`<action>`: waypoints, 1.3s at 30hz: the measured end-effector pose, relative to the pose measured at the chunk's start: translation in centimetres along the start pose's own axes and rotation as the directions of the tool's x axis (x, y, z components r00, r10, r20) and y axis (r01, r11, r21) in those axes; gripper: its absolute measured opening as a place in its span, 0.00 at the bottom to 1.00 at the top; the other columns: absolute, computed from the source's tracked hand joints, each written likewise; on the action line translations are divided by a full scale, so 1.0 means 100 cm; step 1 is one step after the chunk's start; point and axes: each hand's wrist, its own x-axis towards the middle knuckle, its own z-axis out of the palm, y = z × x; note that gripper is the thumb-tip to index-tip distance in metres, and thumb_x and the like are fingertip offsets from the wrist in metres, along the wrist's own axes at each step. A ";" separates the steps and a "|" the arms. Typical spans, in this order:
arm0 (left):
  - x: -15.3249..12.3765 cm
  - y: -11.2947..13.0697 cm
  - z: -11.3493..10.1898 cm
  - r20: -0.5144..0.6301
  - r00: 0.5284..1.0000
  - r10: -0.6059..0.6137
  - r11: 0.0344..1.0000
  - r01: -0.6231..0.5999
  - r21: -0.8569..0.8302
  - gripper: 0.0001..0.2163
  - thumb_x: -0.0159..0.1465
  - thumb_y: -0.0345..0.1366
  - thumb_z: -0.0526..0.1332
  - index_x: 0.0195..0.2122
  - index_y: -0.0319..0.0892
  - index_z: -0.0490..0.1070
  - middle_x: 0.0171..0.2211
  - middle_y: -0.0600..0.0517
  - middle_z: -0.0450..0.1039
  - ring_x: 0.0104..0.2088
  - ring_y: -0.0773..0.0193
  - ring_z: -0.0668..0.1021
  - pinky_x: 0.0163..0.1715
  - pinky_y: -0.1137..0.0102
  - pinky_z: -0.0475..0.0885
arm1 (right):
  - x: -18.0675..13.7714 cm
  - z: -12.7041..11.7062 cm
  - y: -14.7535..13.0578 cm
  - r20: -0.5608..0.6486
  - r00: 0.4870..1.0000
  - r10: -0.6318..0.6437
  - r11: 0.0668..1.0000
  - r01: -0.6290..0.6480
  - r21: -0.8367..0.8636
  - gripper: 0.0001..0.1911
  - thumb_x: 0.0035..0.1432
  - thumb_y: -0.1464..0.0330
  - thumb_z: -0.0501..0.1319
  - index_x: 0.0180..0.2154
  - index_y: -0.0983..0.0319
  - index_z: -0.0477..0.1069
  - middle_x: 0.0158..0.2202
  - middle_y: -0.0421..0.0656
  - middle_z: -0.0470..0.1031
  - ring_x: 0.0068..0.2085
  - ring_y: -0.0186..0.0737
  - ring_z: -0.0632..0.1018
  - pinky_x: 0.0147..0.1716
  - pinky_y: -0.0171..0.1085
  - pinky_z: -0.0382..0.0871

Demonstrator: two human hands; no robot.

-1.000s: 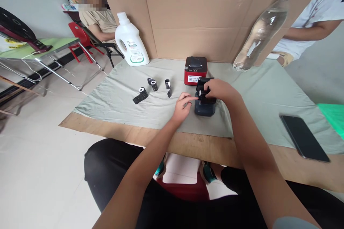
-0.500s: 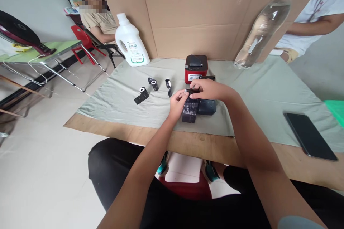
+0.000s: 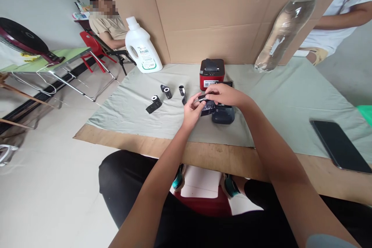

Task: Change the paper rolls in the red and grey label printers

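My left hand (image 3: 191, 111) and my right hand (image 3: 225, 95) meet over the grey cloth (image 3: 273, 97) and together pinch a small black label roll (image 3: 205, 104) with a short strip hanging from it. Just behind and below the roll sits a dark blue-black label printer (image 3: 223, 114) with its lid open. A red and black printer (image 3: 212, 73) stands further back. Three loose black rolls (image 3: 166, 92) lie on the cloth to the left of my hands.
A white detergent bottle (image 3: 142, 48) stands at the back left, a clear plastic bottle (image 3: 283, 27) leans on the cardboard screen (image 3: 221, 11). A black phone (image 3: 338, 145) lies at the right. One person sits at the back left, another person's arm shows at the upper right.
My right hand lifted the roll out of the dark printer and my left hand joined it. The hanging strip is shorter now than half a second ago.
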 end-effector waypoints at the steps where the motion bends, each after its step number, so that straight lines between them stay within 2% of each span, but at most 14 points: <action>1: 0.000 0.000 -0.001 -0.002 1.000 -0.024 1.000 0.024 0.005 0.33 0.54 0.60 0.75 0.54 0.42 0.79 0.42 0.48 0.82 0.38 0.64 0.81 0.40 0.69 0.77 | 0.001 0.001 0.001 -0.016 0.999 -0.036 0.999 0.036 0.005 0.09 0.61 0.61 0.64 0.41 0.58 0.73 0.37 0.41 0.77 0.33 0.41 0.76 0.36 0.39 0.65; 4: 0.003 0.000 -0.004 -0.008 0.998 -0.062 0.998 0.062 0.011 0.30 0.56 0.60 0.73 0.50 0.41 0.80 0.36 0.50 0.81 0.36 0.66 0.81 0.39 0.70 0.78 | 0.002 0.002 0.003 -0.050 0.993 -0.103 0.995 0.103 0.011 0.11 0.57 0.61 0.67 0.41 0.58 0.73 0.39 0.42 0.78 0.38 0.42 0.76 0.37 0.38 0.65; 8: 0.005 -0.001 -0.008 -0.008 1.000 -0.007 1.000 0.007 -0.021 0.31 0.54 0.57 0.77 0.52 0.42 0.79 0.37 0.51 0.80 0.41 0.63 0.82 0.46 0.68 0.78 | 0.002 0.003 0.001 -0.039 0.999 0.001 0.999 0.002 0.053 0.10 0.61 0.60 0.65 0.42 0.57 0.72 0.30 0.38 0.72 0.32 0.40 0.73 0.34 0.38 0.63; 12: 0.004 -0.003 -0.009 0.005 1.000 0.010 0.998 -0.010 0.060 0.32 0.57 0.56 0.75 0.56 0.41 0.78 0.33 0.52 0.77 0.36 0.64 0.80 0.42 0.67 0.77 | 0.001 0.004 -0.002 -0.082 0.997 -0.010 0.998 0.015 0.054 0.11 0.60 0.60 0.66 0.40 0.58 0.72 0.28 0.36 0.69 0.31 0.39 0.71 0.33 0.38 0.61; 14: 0.002 -0.005 -0.008 0.047 0.998 0.037 0.993 -0.043 0.112 0.32 0.58 0.56 0.74 0.58 0.42 0.77 0.36 0.51 0.79 0.34 0.65 0.79 0.43 0.66 0.77 | 0.000 0.004 -0.003 -0.124 0.992 -0.014 0.997 0.024 0.077 0.11 0.59 0.60 0.67 0.40 0.58 0.72 0.29 0.37 0.71 0.33 0.40 0.73 0.35 0.38 0.62; 16: 0.000 -0.006 -0.009 0.135 0.988 0.077 0.977 -0.102 0.189 0.33 0.60 0.55 0.73 0.63 0.44 0.73 0.41 0.49 0.81 0.36 0.64 0.80 0.46 0.65 0.78 | 0.000 0.003 -0.005 -0.146 0.989 0.003 0.994 0.012 0.105 0.11 0.58 0.61 0.68 0.40 0.58 0.71 0.32 0.39 0.75 0.36 0.41 0.75 0.38 0.39 0.64; 19: 0.000 -0.004 -0.013 0.291 0.943 0.163 0.893 -0.267 0.363 0.40 0.60 0.55 0.73 0.71 0.48 0.64 0.54 0.44 0.79 0.46 0.57 0.81 0.48 0.63 0.77 | -0.001 0.001 -0.004 -0.093 0.995 0.020 0.992 -0.008 0.125 0.12 0.57 0.63 0.69 0.40 0.58 0.71 0.35 0.41 0.79 0.38 0.44 0.78 0.40 0.40 0.67; 22: 0.002 0.000 -0.017 0.422 0.869 0.258 0.737 -0.459 0.496 0.41 0.62 0.54 0.72 0.72 0.50 0.61 0.68 0.40 0.68 0.60 0.48 0.76 0.54 0.59 0.74 | -0.002 -0.002 -0.002 0.045 0.999 0.014 0.991 -0.020 0.131 0.11 0.58 0.64 0.68 0.42 0.57 0.71 0.37 0.42 0.81 0.40 0.45 0.79 0.40 0.40 0.68; 24: 0.002 0.003 -0.019 0.495 0.819 0.289 0.651 -0.547 0.526 0.36 0.65 0.53 0.70 0.72 0.51 0.63 0.67 0.40 0.69 0.63 0.47 0.74 0.59 0.56 0.71 | -0.002 -0.004 0.000 0.107 0.994 0.032 0.991 -0.045 0.125 0.12 0.57 0.65 0.69 0.42 0.58 0.71 0.40 0.44 0.82 0.41 0.45 0.80 0.40 0.40 0.69; 26: 0.001 0.005 -0.019 0.529 0.793 0.302 0.611 -0.587 0.531 0.33 0.66 0.52 0.68 0.70 0.50 0.64 0.63 0.41 0.73 0.61 0.48 0.75 0.61 0.55 0.69 | -0.003 -0.007 0.001 0.159 0.985 0.070 0.989 -0.090 0.120 0.13 0.56 0.66 0.70 0.43 0.58 0.72 0.40 0.44 0.83 0.40 0.44 0.80 0.39 0.39 0.70; 28: -0.001 0.006 -0.018 0.513 0.802 0.307 0.609 -0.580 0.541 0.33 0.66 0.53 0.69 0.69 0.49 0.65 0.61 0.41 0.74 0.58 0.50 0.76 0.59 0.57 0.70 | -0.004 -0.010 0.004 0.235 0.967 0.098 0.985 -0.128 0.118 0.14 0.55 0.67 0.71 0.43 0.58 0.73 0.36 0.42 0.82 0.36 0.43 0.79 0.36 0.38 0.69; 30: -0.002 0.005 -0.018 0.466 0.828 0.311 0.628 -0.547 0.553 0.35 0.64 0.55 0.70 0.69 0.49 0.65 0.58 0.42 0.75 0.54 0.51 0.77 0.55 0.59 0.72 | -0.004 -0.014 0.007 0.263 0.959 0.107 0.983 -0.141 0.114 0.14 0.54 0.70 0.71 0.43 0.59 0.74 0.34 0.41 0.82 0.35 0.42 0.78 0.35 0.38 0.69; 34: -0.003 0.002 -0.017 0.378 0.864 0.331 0.666 -0.498 0.556 0.39 0.59 0.58 0.72 0.68 0.48 0.65 0.53 0.44 0.76 0.45 0.56 0.76 0.48 0.61 0.74 | -0.002 -0.017 0.012 0.160 0.974 0.158 0.984 -0.168 0.053 0.13 0.54 0.76 0.69 0.42 0.60 0.75 0.37 0.43 0.83 0.36 0.41 0.79 0.35 0.37 0.68; 39: -0.005 0.001 -0.015 0.373 0.860 0.349 0.666 -0.508 0.546 0.37 0.58 0.58 0.74 0.63 0.47 0.68 0.52 0.45 0.76 0.43 0.58 0.75 0.46 0.62 0.74 | 0.002 -0.012 0.015 0.092 0.983 0.160 0.987 -0.157 -0.039 0.14 0.54 0.78 0.66 0.44 0.62 0.75 0.38 0.44 0.83 0.33 0.39 0.78 0.32 0.35 0.67</action>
